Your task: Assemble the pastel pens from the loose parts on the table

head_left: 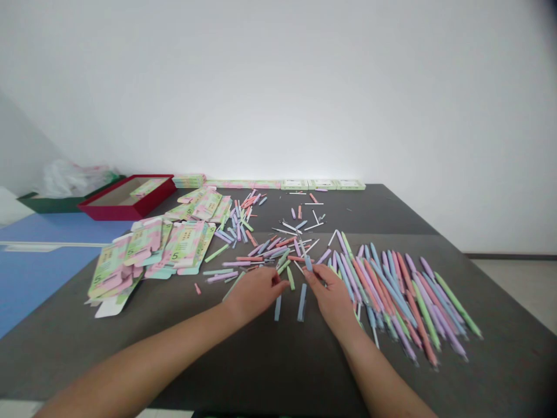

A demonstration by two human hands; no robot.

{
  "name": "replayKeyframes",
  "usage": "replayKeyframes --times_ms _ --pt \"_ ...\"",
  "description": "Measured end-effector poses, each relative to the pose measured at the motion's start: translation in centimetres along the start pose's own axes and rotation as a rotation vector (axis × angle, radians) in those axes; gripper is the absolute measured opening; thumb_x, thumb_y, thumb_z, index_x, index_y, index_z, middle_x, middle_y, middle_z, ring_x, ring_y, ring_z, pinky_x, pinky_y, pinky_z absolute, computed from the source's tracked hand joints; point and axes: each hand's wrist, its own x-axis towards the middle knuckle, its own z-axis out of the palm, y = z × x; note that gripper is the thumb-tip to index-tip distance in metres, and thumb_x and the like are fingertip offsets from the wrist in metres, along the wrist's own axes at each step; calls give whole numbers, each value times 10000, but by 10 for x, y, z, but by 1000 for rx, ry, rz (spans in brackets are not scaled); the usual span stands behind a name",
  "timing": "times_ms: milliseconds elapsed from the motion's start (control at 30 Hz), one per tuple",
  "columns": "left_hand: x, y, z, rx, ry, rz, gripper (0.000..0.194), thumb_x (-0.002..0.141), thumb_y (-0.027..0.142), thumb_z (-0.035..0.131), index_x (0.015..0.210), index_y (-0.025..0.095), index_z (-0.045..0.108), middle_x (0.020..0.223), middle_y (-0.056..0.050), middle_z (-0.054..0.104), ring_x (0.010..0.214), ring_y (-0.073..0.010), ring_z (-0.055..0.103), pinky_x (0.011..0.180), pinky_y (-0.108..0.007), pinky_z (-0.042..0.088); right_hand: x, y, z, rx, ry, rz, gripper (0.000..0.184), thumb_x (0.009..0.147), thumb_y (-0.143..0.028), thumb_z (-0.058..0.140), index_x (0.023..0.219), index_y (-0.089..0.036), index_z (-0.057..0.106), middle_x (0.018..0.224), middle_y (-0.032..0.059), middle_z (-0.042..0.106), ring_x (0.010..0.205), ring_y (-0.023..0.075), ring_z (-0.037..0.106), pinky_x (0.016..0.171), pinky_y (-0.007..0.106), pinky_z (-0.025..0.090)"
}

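Note:
My right hand (pixel 331 297) is shut on a short pale blue pen barrel (pixel 308 263), pinched upright between its fingertips. It rests against the near end of a large fanned pile of pastel pens (pixel 404 302) in pink, lilac, blue and green. My left hand (pixel 255 293) reaches in from the left, fingers curled, its tips beside a short green pen barrel (pixel 290 278). Whether those fingers hold anything is hidden. Two pale blue pen barrels (pixel 277 307) (pixel 301 302) lie on the dark tabletop between my hands. Just beyond them, loose pen parts and thin white refills (pixel 278 247) lie scattered.
Flat printed pastel cardboard boxes (pixel 152 249) lie heaped on the dark table (pixel 270 371) at left. Behind them stands a red box (pixel 124 197), and a green box (pixel 65 203) holds a plastic bag. A row of small boxes (pixel 322 184) lines the table's far edge, against a white wall.

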Motion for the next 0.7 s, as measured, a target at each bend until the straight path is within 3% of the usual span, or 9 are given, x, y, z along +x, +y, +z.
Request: replayKeyframes --times_ms 133,233,333,433,533,700 --pt "-14 -6 22 247 -142 -60 281 745 430 520 679 179 629 738 -99 650 716 -238 605 628 -305 380 -1 0 0 -22 -3 -2 266 858 -375 463 912 -200 656 913 35 642 861 198 562 770 304 401" --pt "-12 -9 24 159 -122 -57 219 740 352 521 660 177 626 703 -84 645 688 -221 596 611 -294 374 -1 1 0 -31 -7 -5 265 858 -376 460 895 -197 653 886 32 634 833 193 556 746 296 398" --pt "-6 -12 9 -211 -41 -79 245 746 387 529 644 180 610 610 -26 610 600 -169 557 581 -267 371 -2 2 0 -26 -17 -8 259 858 -378 458 857 -195 641 867 31 626 822 191 552 732 293 397" --pt "-3 -14 -10 -824 112 -162 260 753 415 550 687 168 603 622 5 608 582 -122 546 602 -237 408 -3 2 2 -37 -56 -4 251 861 -377 461 832 -190 628 832 30 611 802 188 546 724 291 393" --pt "-6 -18 -16 -1330 259 -199 218 746 371 601 747 153 607 721 -6 642 632 -94 572 664 -215 444 -5 2 6 -58 -130 -12 253 866 -370 457 793 -184 612 788 27 589 769 180 541 707 285 389" --pt "-8 -27 -7 -1642 337 -211 177 753 314 628 790 140 618 775 -25 670 683 -89 619 689 -196 476 -7 6 13 -117 -253 -48 212 865 -319 472 784 -185 616 779 23 579 751 169 540 699 276 382"
